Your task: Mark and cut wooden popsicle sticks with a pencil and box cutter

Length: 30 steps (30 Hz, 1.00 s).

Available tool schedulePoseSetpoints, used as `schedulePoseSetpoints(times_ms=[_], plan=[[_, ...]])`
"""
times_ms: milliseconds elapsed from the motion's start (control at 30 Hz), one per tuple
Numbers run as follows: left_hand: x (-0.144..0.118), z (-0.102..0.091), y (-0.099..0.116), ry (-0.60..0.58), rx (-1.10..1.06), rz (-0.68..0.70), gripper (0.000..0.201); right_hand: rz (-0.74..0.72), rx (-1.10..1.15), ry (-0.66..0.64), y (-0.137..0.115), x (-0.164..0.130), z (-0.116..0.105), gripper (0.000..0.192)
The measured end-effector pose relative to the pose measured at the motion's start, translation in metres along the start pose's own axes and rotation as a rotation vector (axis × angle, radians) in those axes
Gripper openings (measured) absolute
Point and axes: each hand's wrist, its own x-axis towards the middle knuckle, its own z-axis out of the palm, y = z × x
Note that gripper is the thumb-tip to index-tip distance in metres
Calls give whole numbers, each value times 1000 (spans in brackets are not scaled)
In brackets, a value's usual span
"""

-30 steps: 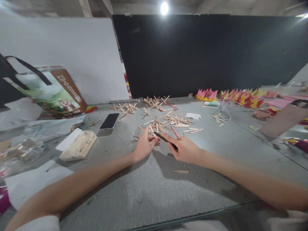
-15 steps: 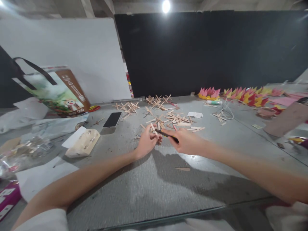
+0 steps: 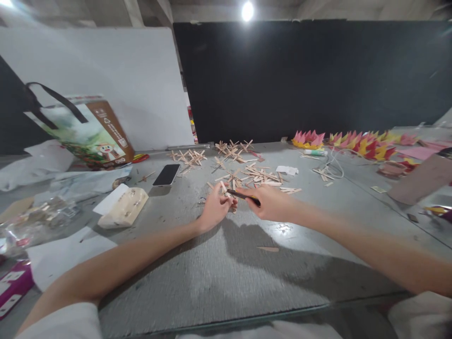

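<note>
Above the grey table, my left hand (image 3: 213, 210) is closed on a pale wooden craft stick (image 3: 223, 187), which pokes up between thumb and fingers. My right hand (image 3: 274, 203) grips a slim black utility knife (image 3: 254, 200) with a hint of yellow along its handle. The knife's front end meets the stick at my left fingertips; its blade is too small to make out. Just beyond both hands lies a loose heap of craft sticks (image 3: 260, 174). A single pointed sliver of wood (image 3: 268, 248) rests nearer to me, below the right wrist.
Crossed stick pieces (image 3: 190, 157) lie farther back. To the left are a phone (image 3: 166, 175), a cream block-like object (image 3: 124, 207), plastic wrapping and a printed bag (image 3: 100, 134). Pink and yellow paper petals (image 3: 363, 143), a glue stick (image 3: 315, 152) and a white cable (image 3: 335, 165) occupy the right.
Both hands keep their grips, and the knife stays against the stick with only a very slight shift of the right hand. The whole view has shifted a little.
</note>
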Motion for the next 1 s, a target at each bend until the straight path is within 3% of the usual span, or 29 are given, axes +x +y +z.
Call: schedulePoseSetpoints(times_ms=[133, 200, 400, 467, 700, 900, 1000], plan=[[0, -1, 0, -18, 2, 18, 62, 41, 41, 31, 4, -14, 32, 64], [-1, -1, 1, -31, 6, 26, 62, 45, 28, 43, 4, -17, 38, 67], [0, -1, 3, -9, 42, 18, 57, 12, 29, 22, -3, 1, 1, 56], [1, -2, 3, -8, 44, 14, 56, 1, 46, 10, -2, 3, 0, 56], [0, -2, 2, -9, 57, 30, 59, 20, 47, 100, 12, -17, 49, 65], [-2, 1, 6, -6, 95, 29, 50, -12, -20, 47, 0, -5, 8, 52], [-1, 1, 4, -3, 78, 19, 50, -17, -50, 55, -3, -5, 8, 52]])
